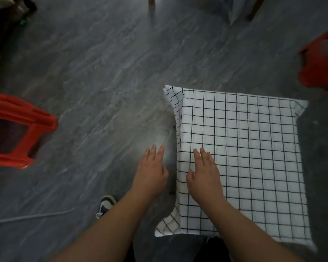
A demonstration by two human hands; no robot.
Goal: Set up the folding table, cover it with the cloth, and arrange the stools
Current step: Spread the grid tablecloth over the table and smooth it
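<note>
Resting flat on the cloth (244, 148), right hand (204, 178), fingers (204, 156) straight

No legible text, labels or numbers anywhere (only a plain grid pattern).

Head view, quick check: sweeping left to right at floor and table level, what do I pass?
Red stool on its side → shoe → left hand over the floor → right hand flat on the checked cloth covering the table → second red stool at the right edge.
</note>
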